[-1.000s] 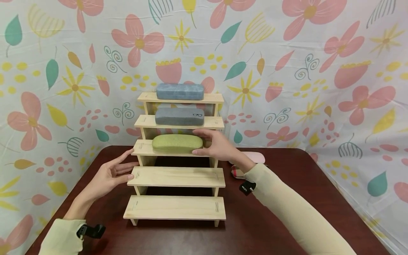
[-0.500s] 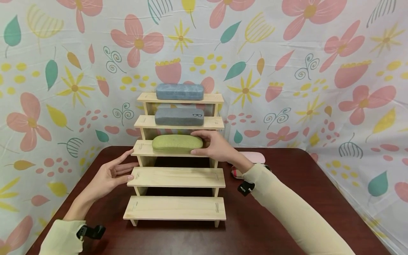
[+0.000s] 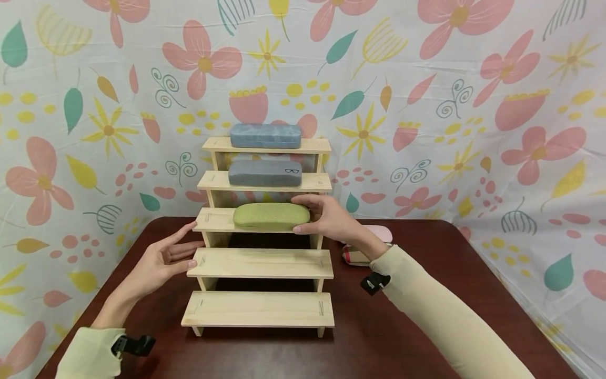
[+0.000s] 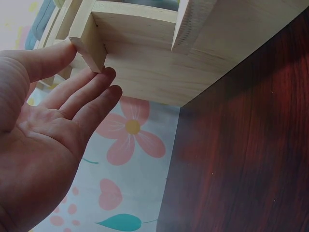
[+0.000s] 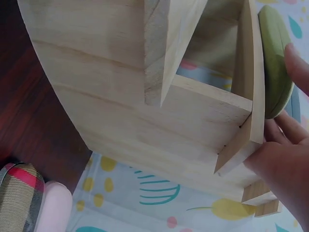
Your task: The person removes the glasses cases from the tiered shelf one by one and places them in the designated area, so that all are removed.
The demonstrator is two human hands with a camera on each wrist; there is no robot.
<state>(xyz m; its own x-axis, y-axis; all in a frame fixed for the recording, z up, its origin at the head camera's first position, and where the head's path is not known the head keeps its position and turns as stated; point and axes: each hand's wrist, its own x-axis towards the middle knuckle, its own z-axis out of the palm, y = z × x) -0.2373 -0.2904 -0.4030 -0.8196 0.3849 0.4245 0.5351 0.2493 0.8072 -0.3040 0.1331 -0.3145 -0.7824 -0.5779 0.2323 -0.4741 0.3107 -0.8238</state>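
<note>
In the head view a green glasses case (image 3: 271, 216) lies lengthwise on the middle tread of a wooden stepped stand (image 3: 258, 310). My right hand (image 3: 335, 221) holds its right end, thumb in front and fingers behind. The right wrist view shows the green case (image 5: 274, 60) along the tread, fingers at its end. My left hand (image 3: 158, 260) is at the stand's left side. Seen from the left wrist, its thumb and nearly straight fingers (image 4: 99, 104) touch the end of a tread. A blue case (image 3: 265, 136) and a grey case (image 3: 265, 173) sit on the two treads above.
Behind the right forearm, a pink case (image 3: 380, 232) and a plaid case (image 3: 356, 256) lie on the dark red-brown table (image 3: 426, 273). The stand's two lowest treads jut out toward me. A flowered cloth (image 3: 416, 105) hangs behind and at both sides.
The green glasses case has shifted a little right and toward the tread's front edge, with my right hand moving along with it. My left hand stays in place at the stand's side.
</note>
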